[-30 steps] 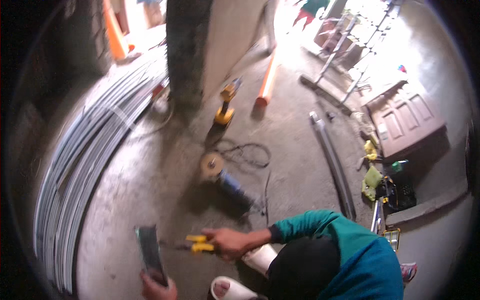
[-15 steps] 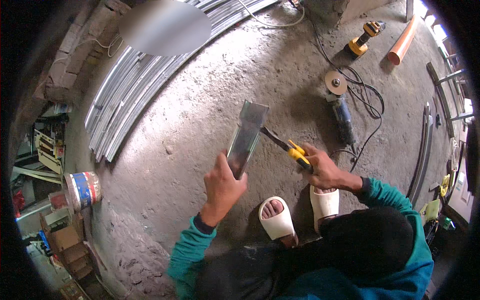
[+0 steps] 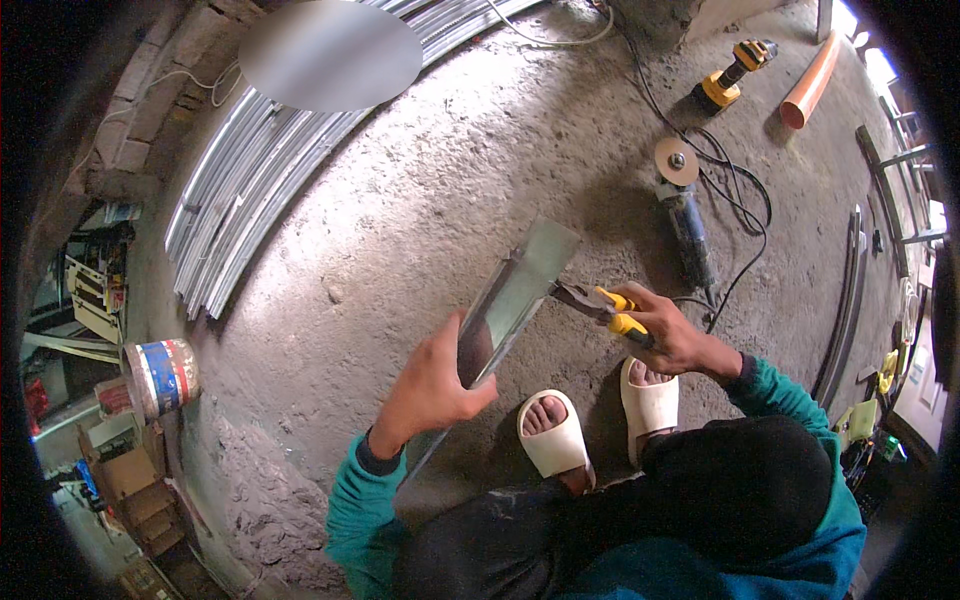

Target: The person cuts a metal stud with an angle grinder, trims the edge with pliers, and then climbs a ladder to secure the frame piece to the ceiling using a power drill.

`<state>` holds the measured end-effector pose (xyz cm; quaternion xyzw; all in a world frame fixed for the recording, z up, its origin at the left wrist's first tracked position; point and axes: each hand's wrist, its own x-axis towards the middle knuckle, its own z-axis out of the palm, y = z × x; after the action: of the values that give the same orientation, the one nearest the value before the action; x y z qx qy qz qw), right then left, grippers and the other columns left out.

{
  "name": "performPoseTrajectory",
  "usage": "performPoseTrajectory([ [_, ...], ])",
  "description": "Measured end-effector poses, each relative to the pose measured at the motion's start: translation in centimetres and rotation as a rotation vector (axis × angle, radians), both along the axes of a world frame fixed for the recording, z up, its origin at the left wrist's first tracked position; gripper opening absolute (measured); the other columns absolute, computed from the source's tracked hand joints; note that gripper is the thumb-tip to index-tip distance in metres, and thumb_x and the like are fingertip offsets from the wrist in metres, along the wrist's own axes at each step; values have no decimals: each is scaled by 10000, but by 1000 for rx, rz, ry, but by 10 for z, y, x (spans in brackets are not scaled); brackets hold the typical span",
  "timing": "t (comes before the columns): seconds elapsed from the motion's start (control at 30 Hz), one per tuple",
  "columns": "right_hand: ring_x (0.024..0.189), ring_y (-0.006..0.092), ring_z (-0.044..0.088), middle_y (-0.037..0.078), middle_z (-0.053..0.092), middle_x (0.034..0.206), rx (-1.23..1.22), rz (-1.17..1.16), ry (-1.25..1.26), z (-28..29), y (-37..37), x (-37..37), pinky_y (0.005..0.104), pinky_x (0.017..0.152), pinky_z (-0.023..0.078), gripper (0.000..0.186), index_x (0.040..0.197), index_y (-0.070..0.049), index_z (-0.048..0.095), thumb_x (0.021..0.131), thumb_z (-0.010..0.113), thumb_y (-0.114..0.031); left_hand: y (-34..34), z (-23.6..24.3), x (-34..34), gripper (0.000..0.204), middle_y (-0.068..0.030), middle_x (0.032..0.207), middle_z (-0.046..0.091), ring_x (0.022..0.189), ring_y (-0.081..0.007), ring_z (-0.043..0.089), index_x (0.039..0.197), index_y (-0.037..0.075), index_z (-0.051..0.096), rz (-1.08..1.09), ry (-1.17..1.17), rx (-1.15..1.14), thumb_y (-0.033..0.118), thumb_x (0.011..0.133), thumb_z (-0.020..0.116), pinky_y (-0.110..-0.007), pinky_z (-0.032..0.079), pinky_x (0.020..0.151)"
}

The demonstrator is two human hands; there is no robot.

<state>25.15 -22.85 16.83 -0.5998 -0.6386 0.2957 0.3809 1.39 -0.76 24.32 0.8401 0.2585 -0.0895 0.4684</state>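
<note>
Yellow-handled pliers in right hand seemingly touch 1 channel.

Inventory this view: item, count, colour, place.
Metal channel: 1, grey, centre, held
Snips: 1, yellow-and-black handles, centre, held
Angle grinder: 1, dark blue, right of centre
Cord: 1, black, beside grinder
Cordless drill: 1, yellow and black, upper right
Pipe: 1, orange, upper right
Metal profiles: many, silver-grey, upper left
Long strips: count unclear, dark, right
Bucket: 1, white, blue and red, left
Edge clutter: uncountable, mixed colours, both sides
Slippers: 2, cream, lower centre
Sleeves: 2, teal, lower
Left hand: 1, bare, holding channel
Right hand: 1, bare, holding snips
</note>
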Motion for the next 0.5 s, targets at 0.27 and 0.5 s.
performPoseTrajectory([
  [0.27,1103,410,488,267,431,1258,-13,-19,-41,15,1,-3,471,938,398,266,988,26,559,753,603,-92,-4,5,3,744,-281,1028,575,949,-383,592,1251,-117,368,46,15,161,220,666,681,-407,458,861],
  [0.5,1152,412,453,274,400,1288,-45,7,-31,16,1,4,483,962,374,247,969,30,553,775,596,-116,-4,11,8,775,-268,998,586,925,-368,603,1259,-142,354,68,11,102,213,656,686,-395,469,842],
])
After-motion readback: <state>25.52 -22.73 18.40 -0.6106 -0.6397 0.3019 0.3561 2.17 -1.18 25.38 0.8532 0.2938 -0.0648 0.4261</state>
